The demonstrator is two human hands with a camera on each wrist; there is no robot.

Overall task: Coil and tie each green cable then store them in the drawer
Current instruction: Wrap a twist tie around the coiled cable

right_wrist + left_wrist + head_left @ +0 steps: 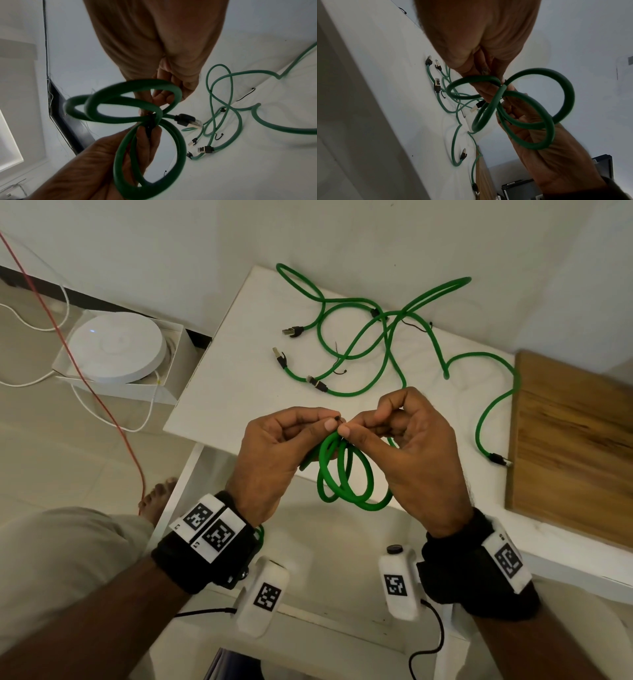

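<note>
A green cable wound into a few loops [346,474] hangs between my hands above the near table edge. My left hand [332,421] curls round the loops and pinches the top of the bundle. My right hand [352,426] pinches a thin black tie [337,418] against it there. The right wrist view shows the tie [150,124] wrapped round the middle of the coil [120,108], whose plug [187,119] sticks out sideways. More green cables [387,337] lie loose and tangled on the white table [222,392], with black ties [416,325] among them. An open white drawer [181,484] sits below my hands.
A wooden board [565,440] covers the table's right end, with one cable plug [500,459] beside it. On the floor at the left stands a round white device in a box [116,347], crossed by a red wire [102,405]. My foot [159,494] is beside the drawer.
</note>
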